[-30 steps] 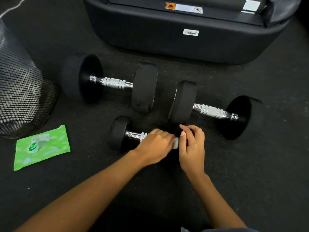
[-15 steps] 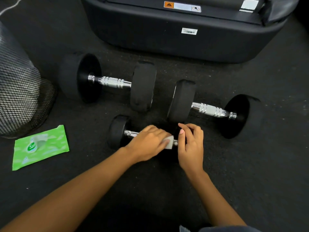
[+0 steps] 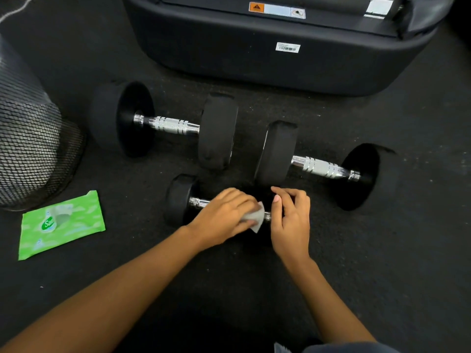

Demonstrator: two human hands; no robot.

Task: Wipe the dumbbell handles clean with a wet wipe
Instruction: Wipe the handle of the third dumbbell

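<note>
Left hand (image 3: 224,215) wraps the limp wet wipe (image 3: 256,218) round the slick steel handle (image 3: 200,202); right hand (image 3: 290,221) curls over one end of the heavy dumbbell (image 3: 179,200), likely steadying it.

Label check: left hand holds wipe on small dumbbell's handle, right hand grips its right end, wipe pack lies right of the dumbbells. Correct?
One error: head view shows the wipe pack left of the dumbbells. Rest stands: left hand holds the wipe on the small dumbbell's handle, right hand grips its right end.
</note>
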